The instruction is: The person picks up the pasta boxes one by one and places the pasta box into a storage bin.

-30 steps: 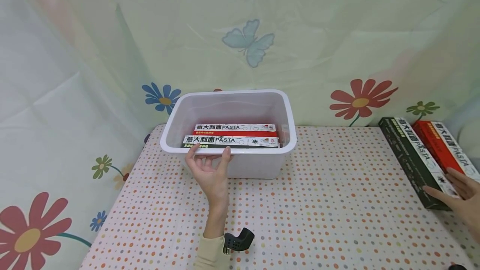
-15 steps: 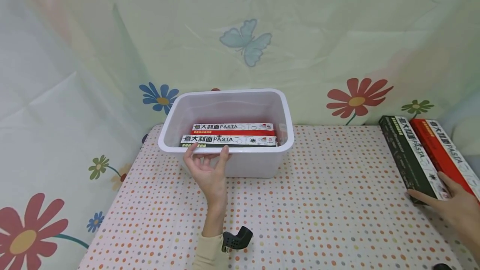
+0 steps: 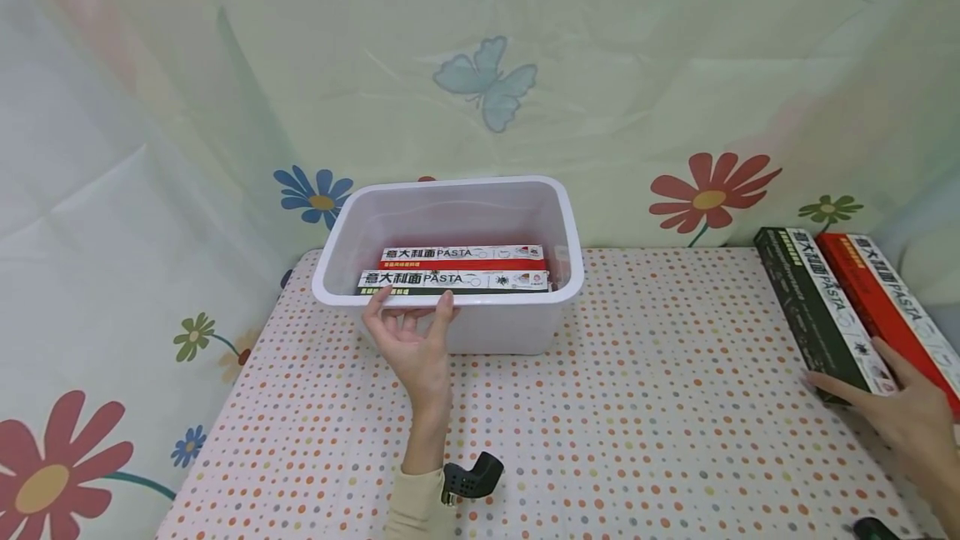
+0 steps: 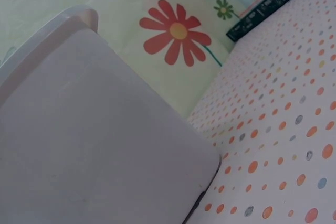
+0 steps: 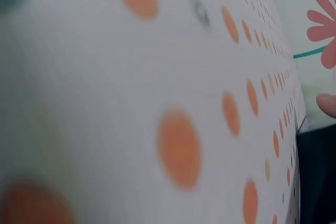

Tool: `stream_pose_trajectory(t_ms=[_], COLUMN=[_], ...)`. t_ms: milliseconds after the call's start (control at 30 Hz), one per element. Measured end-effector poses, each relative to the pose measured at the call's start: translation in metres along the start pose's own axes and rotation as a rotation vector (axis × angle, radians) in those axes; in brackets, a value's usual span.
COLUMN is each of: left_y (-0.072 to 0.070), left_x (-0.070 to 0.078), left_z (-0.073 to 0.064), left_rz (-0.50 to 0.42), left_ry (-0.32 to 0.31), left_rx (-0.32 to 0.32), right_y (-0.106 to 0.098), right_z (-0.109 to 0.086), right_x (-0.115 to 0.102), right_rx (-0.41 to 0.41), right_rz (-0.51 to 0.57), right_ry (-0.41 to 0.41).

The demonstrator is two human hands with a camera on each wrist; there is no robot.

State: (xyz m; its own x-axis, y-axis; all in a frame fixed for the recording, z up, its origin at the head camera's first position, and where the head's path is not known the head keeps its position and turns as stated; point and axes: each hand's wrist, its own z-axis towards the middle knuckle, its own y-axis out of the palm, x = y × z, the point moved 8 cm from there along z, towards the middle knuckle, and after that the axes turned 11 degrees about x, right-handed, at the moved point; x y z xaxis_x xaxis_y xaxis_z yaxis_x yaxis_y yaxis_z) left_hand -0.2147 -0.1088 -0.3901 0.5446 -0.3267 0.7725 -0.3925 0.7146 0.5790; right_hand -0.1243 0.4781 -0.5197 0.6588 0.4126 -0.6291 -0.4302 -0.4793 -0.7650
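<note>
In the head view my left hand holds the front rim of a white plastic bin, its thumb and a fingertip up at the edge. Inside the bin lie pasta boxes, a red and white one behind a dark green and white one. At the far right my right hand grips the near end of another dark green pasta box, thumb along its left side and index finger on its right. Next to that box lies a red pasta box; the right hand covers part of its near end.
A dotted cloth covers the table. Behind it hangs a pale curtain printed with flowers and a butterfly. A black wrist device sits by the left sleeve. In the left wrist view the bin's wall fills the left side.
My right hand has shifted left, from over both boxes to the dark green box's near end, which has swung slightly left. The left hand stays at the rim; the head view drifts a little.
</note>
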Motion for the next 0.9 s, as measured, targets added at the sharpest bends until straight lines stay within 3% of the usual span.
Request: stream_pose_trajectory(t_ms=[167, 333, 500, 633, 767, 900], left_y=[-0.001, -0.001, 0.0, 0.0, 0.0, 0.0], left_x=[0.0, -0.001, -0.002, -0.002, -0.001, -0.002], left_z=[0.0, 0.001, 0.0, 0.0, 0.001, 0.0], left_rz=[0.004, 0.011, 0.013, 0.017, 0.017, 0.024], left_ry=[0.001, 0.006, 0.006, 0.014, 0.015, 0.016], left_rx=[0.005, -0.006, -0.01, -0.017, -0.023, -0.021], right_y=[0.003, 0.001, 0.0, 0.004, 0.006, -0.001], right_z=[-0.003, -0.007, -0.015, -0.023, -0.035, -0.052], right_x=[-0.006, -0.006, 0.001, 0.003, -0.011, -0.045], right_rx=[0.028, 0.062, 0.038, 0.001, -0.048, -0.096], right_rz=[0.014, 0.044, 0.011, 0.106, 0.174, 0.182], right_ry=[0.005, 0.088, 0.134, 0.156, 0.095, -0.086])
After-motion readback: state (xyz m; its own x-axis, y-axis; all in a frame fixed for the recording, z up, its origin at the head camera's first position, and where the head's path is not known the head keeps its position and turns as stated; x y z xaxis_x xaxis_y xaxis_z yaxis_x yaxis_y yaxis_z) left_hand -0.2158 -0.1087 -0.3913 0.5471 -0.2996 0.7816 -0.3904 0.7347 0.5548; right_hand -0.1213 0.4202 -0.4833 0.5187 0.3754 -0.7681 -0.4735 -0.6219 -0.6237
